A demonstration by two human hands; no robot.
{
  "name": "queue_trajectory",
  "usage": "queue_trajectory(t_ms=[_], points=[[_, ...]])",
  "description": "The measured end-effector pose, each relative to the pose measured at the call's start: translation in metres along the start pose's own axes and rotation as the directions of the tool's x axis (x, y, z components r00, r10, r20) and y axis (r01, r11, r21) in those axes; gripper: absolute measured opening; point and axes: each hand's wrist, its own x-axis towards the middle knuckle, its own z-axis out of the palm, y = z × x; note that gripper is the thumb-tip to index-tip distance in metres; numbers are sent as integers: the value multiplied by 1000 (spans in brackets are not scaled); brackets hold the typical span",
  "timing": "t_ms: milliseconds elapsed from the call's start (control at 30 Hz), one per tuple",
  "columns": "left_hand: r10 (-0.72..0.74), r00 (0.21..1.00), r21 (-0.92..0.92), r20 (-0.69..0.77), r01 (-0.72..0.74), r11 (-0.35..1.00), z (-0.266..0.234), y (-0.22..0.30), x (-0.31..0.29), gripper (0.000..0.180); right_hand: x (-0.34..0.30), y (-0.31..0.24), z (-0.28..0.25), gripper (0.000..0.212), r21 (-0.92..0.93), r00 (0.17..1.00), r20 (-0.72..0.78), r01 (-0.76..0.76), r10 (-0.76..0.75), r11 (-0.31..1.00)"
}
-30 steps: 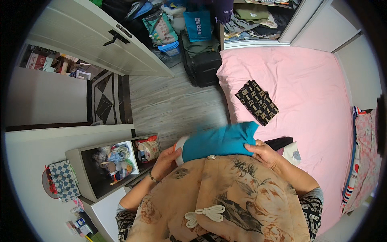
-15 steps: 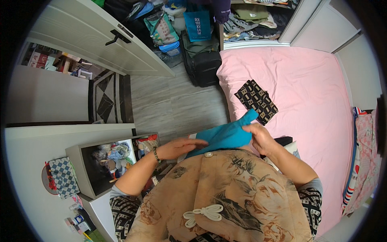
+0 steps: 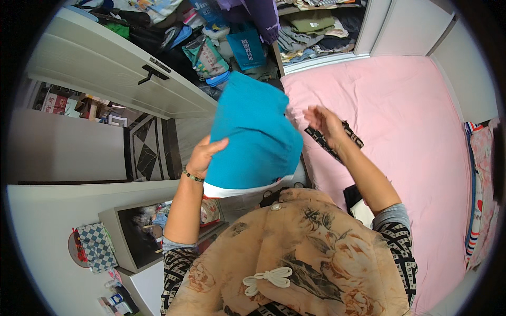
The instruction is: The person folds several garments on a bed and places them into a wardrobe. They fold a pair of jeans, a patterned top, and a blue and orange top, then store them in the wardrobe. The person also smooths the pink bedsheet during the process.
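Observation:
A teal cloth garment (image 3: pixel 250 134) with a white lower edge hangs raised in front of my body. My left hand (image 3: pixel 203 157) grips its left side, thumb lying over the front and the other fingers hidden behind. Off the garment's right side, my right hand (image 3: pixel 325 125) is held in the air with bent, parted fingers and nothing in it. Below that hand, partly covered by it and the forearm, a folded black-and-tan patterned cloth (image 3: pixel 318 141) lies on the pink bed (image 3: pixel 400 121).
To the left are an open door (image 3: pixel 124 68) and a grey open cabinet (image 3: pixel 138 231) with clothes in it. Bags, including a blue bag (image 3: pixel 246 48), crowd the far side beside shelves of folded clothes (image 3: pixel 311 31). Black and white cloths (image 3: pixel 361 210) lie on the bed's near left edge.
The teal garment has been lifted away from my body and spread out, its broad side now showing. My left hand moved forward and left with it; my right hand let go and moved forward.

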Motion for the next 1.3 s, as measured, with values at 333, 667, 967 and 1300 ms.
queue_trajectory(t_ms=[333,667,967,1300], points=[[158,987,-416,-26,-154,896,-9,-14,18,43,-37,42,30,58,137,874,463,94,-148,986],[271,962,-678,11,-192,709,-17,-93,7,64,-48,-4,-12,49,-15,854,520,-10,16,1000],[90,980,-710,178,65,701,5,-94,-16,101,-153,-122,39,53,-314,319,948,926,8,211],[-77,663,72,745,34,997,45,-64,-3,55,-197,-141,73,54,-170,115,952,969,284,181]])
